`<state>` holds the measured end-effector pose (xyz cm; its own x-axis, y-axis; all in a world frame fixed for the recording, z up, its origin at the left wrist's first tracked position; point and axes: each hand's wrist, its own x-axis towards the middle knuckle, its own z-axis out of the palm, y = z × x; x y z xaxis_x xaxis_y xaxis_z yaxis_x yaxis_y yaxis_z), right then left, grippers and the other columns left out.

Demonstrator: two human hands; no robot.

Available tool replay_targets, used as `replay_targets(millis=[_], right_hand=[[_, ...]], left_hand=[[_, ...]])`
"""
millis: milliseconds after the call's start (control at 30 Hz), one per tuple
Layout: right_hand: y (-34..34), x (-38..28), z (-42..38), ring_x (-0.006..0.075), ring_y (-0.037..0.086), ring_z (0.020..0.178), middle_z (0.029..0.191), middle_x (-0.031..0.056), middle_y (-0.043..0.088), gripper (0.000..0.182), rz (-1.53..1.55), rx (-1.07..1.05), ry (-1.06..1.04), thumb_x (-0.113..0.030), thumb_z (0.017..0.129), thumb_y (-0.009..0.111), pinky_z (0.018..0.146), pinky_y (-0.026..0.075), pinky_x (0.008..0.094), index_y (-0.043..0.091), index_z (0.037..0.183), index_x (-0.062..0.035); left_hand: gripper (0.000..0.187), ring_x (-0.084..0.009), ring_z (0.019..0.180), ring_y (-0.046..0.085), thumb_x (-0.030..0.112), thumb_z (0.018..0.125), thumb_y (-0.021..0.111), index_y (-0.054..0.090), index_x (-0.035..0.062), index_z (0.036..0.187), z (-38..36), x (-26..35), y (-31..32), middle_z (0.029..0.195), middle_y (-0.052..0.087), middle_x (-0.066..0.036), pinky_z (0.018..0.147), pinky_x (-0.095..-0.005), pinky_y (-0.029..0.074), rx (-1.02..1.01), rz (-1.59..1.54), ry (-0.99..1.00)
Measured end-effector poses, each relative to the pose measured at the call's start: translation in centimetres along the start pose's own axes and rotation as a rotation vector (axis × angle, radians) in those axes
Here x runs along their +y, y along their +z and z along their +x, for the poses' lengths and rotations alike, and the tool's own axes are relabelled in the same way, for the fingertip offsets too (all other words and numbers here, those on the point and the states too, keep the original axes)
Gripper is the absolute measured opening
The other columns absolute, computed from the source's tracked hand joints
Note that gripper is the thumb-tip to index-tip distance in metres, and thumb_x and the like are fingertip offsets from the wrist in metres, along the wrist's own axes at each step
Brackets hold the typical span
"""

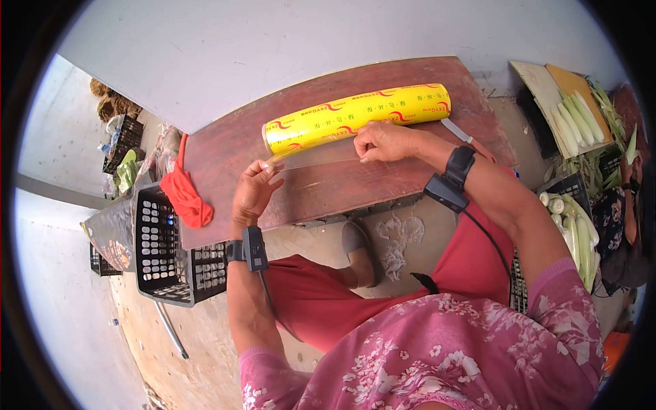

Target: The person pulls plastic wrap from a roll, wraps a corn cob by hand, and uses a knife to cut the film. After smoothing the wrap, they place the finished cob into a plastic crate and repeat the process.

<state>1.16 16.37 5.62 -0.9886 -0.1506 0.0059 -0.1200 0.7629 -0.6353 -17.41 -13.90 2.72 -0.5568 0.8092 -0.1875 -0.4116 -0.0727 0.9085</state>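
Observation:
A thick yellow roll of cling film (355, 117) with red print lies lengthwise on the dark red wooden table (307, 195). From its near side comes a clear strip of film, stretched between my hands. At the roll's left end, my left hand (256, 183) pinches the film's edge between thumb and fingers. My right hand (384, 141) is closed on the film in front of the roll's middle, knuckles close to the roll. Beyond my right wrist lies a knife (456, 130) with a pale blade and reddish handle, partly hidden by my forearm.
A red cloth (186, 195) hangs over the table's left edge, beside a black plastic crate (158, 232). Pale green stalks (579, 119) lie on a board at right; more vegetables (572, 232) stand nearer. Crumpled clear film (398, 246) lies on the floor. Another person's arm shows at far right.

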Motion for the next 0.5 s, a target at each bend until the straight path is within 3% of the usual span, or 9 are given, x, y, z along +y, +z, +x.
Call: replay_targets(millis=[100, 300, 400, 500], right_hand=[[-0.7, 0.0, 0.0, 0.0224, 0.056, 0.087, 0.077, 0.003, 0.059, 0.015, 0.071, -0.086, 0.063, -0.015, 0.078, 0.071, 0.079, 0.041, 0.0423, 0.057, 0.075, -0.009], [-0.6, 0.1, 0.2, 0.0226, 0.056, 0.086, 0.077, 0.0029, 0.059, 0.015, 0.063, -0.127, 0.061, -0.013, 0.076, 0.072, 0.078, 0.042, 0.0417, 0.058, 0.073, -0.0083], [0.0, -0.1, -0.3, 0.0189, 0.061, 0.074, 0.074, 0.0025, 0.064, 0.01, -0.045, -0.125, -0.003, -0.014, 0.079, 0.071, 0.073, 0.043, 0.0427, 0.063, 0.076, -0.0101], [0.6, -0.9, -1.2, 0.0217, 0.059, 0.088, 0.076, 0.0015, 0.062, 0.012, -0.135, -0.128, 0.002, -0.015, 0.079, 0.072, 0.08, 0.035, 0.0516, 0.061, 0.073, -0.0121]], left_hand=[[0.008, -0.022, 0.104, 0.061, 0.018, 0.091, 0.065, 0.06, 0.0142, 0.087, -1.2, 0.5, 0.9, 0.103, 0.068, -0.006, 0.096, -0.0434, 0.042, 0.061, 0.159, -0.049], [0.009, -0.0173, 0.078, 0.064, 0.016, 0.091, 0.062, 0.06, 0.0083, 0.087, -2.4, 1.3, 1.4, 0.084, 0.065, -0.006, 0.075, -0.0305, 0.051, 0.173, 0.46, -0.348], [0.008, -0.0146, 0.072, 0.064, 0.014, 0.088, 0.063, 0.062, 0.0069, 0.084, -2.5, 0.4, 1.5, 0.078, 0.064, -0.004, 0.066, -0.0297, 0.052, 0.191, 0.449, -0.422], [0.008, -0.0161, 0.066, 0.063, 0.012, 0.088, 0.062, 0.062, 0.0048, 0.084, -2.3, -0.4, 1.9, 0.076, 0.063, -0.005, 0.06, -0.0303, 0.053, 0.236, 0.458, -0.518]])
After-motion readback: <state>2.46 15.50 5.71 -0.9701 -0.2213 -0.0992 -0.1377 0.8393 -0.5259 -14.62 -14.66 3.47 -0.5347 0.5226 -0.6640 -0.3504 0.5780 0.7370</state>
